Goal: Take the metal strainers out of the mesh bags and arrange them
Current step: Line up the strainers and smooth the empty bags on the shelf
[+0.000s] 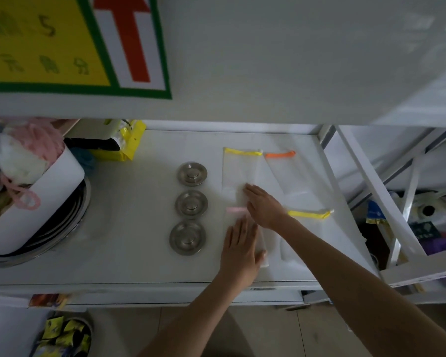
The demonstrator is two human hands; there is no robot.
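Observation:
Three round metal strainers stand in a column on the white shelf (129, 228): the far one (192, 174), the middle one (191, 204) and the near one (187, 237). To their right lie several flat white mesh bags: one with a yellow band (238, 167), one with an orange band (283, 171), one with a pink band (236, 210) and another with a yellow band (309, 214). My left hand (241, 249) lies flat, fingers apart, on the pink-banded bag. My right hand (264, 206) rests palm down on the lower end of the yellow-banded bag. Neither hand grips anything.
A white bin (49, 202) full of pink and white puffs sits at the shelf's left over stacked metal basins (70, 228). A yellow packet (129, 143) lies at the back. A white rack frame (386, 202) rises on the right, with goods behind it.

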